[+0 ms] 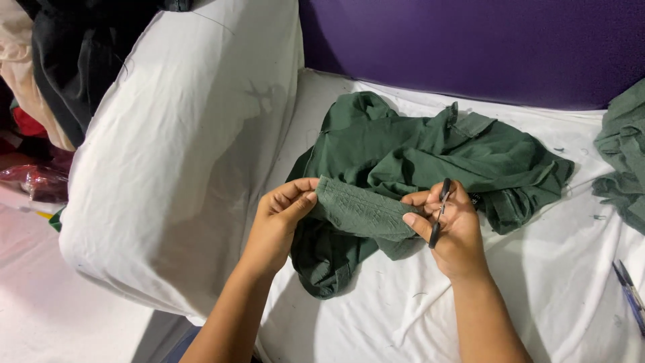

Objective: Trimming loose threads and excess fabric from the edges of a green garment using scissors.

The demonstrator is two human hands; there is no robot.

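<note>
A dark green garment [416, 151] lies crumpled on a white sheet [537, 282]. My left hand [281, 216] pinches the left end of a stitched green band of that garment [359, 214], stretched flat between both hands. My right hand [451, 228] grips the band's right end and also holds small black scissors [440, 212], blades pointing up between the fingers. Both forearms come in from the bottom edge.
A big white pillow [181, 154] fills the left. A purple wall [484, 47] runs behind. More green cloth [625, 158] lies at the right edge, a blue pen [630, 292] at the lower right. Dark and red clothes [54, 81] are piled far left.
</note>
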